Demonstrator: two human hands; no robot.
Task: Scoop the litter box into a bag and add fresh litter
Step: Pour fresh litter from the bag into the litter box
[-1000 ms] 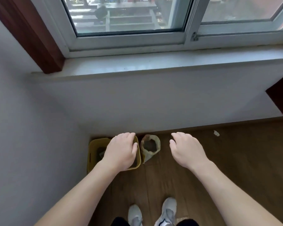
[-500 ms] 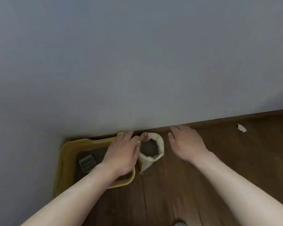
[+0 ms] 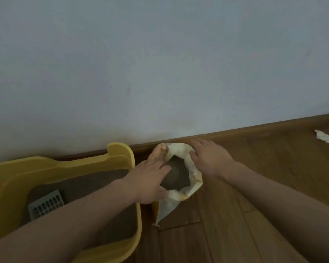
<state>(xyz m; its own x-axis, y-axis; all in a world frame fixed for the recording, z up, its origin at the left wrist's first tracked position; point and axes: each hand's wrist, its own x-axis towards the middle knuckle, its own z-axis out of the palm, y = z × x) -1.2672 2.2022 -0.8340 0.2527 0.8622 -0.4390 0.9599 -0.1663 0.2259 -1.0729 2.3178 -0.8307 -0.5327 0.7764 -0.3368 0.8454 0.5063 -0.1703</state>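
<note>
Bag [image 3: 170, 205] between left hand [image 3: 150, 180] and right hand [image 3: 211, 158]

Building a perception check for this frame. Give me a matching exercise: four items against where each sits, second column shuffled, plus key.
Items
1. litter box
2. scoop
3. bag
4. paper scrap

Places
A. lying on the litter inside the litter box
B. alone on the wooden floor, far right
C. against the wall, leftmost
D. standing open just right of the litter box, litter inside

Pairs: 1-C, 2-A, 3-D, 4-B
</note>
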